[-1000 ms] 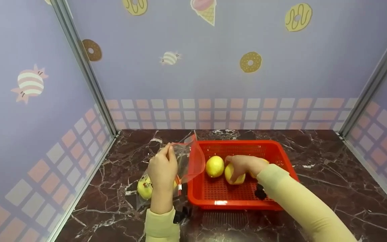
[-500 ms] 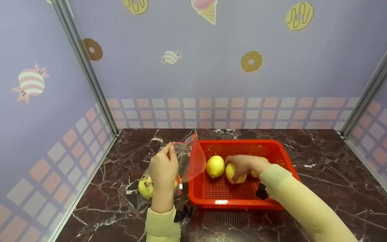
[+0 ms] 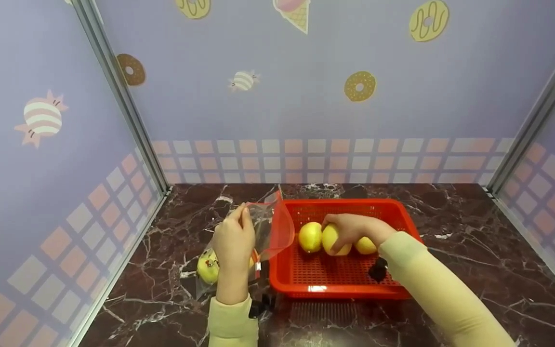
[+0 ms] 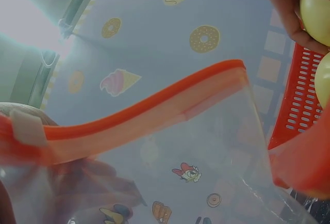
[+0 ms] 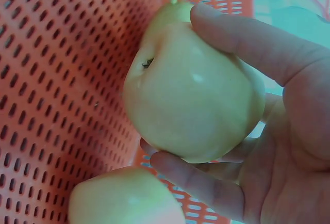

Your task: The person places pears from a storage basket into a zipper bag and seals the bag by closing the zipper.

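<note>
Dark maroon bench with white marble veining [image 3: 489,260], backed by a flat lavender wall [image 3: 427,96]. The wall bears a tan ring-shaped doughnut print [image 3: 350,87], a pink-topped ice-cream cone print [image 3: 294,14] and, along its foot, a band of pink and whitish squares [image 3: 271,162]. Rear left corner: straight grey metal post [image 3: 118,91].

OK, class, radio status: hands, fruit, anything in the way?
Left hand grips clear bag. Right hand grips middle yellow fruit, inside red basket. Neighbouring fruits close on both sides.
</note>
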{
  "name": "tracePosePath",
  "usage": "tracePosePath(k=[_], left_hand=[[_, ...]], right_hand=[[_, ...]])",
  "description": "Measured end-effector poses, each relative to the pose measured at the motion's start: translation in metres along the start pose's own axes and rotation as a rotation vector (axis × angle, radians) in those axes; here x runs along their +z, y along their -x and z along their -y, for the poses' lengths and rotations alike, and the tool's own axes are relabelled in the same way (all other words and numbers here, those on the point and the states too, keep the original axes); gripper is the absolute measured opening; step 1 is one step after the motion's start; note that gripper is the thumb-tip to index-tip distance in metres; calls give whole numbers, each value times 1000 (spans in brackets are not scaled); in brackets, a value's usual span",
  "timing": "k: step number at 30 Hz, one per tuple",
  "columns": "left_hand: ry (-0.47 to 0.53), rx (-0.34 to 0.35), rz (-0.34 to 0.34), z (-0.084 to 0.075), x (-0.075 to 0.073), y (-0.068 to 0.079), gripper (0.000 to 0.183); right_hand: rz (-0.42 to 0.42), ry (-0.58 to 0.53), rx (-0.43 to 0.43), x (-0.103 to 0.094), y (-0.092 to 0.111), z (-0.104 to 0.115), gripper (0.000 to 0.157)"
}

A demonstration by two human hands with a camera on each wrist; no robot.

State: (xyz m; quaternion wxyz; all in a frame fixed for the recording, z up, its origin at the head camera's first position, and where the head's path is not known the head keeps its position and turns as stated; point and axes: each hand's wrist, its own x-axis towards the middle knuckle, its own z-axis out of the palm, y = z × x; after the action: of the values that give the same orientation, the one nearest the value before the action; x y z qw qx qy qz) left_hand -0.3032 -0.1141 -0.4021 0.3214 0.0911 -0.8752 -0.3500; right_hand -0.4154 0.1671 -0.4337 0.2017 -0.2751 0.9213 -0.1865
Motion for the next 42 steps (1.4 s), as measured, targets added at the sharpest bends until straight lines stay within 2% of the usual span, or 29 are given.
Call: tracePosePath(k=[5,10,16,21,26,32,42], left_hand=[[14,14,-6,0,0,0,31],[17,18,-6,-1,1,0,30],[13,16,-6,0,2,-1,30],[13,24,-5,0,2,0,30],[17,31,-11,0,2,0,30],[8,25,-5,1,2,-1,30],[0,19,-7,2,2,0,31]], right_hand=[[-32,-26,-24,-7,3,3,67],[-65,-119,-57,-14,6,8,64],[-108,-250,-96,-24,11,23,61],[-155,-291,-147,-27,13,39,61],[-176,-304,-197,-27,16,55,63],[-194,-380,-260,-29,18,73,67],[-256,-466,-382,-14,4,106,66]])
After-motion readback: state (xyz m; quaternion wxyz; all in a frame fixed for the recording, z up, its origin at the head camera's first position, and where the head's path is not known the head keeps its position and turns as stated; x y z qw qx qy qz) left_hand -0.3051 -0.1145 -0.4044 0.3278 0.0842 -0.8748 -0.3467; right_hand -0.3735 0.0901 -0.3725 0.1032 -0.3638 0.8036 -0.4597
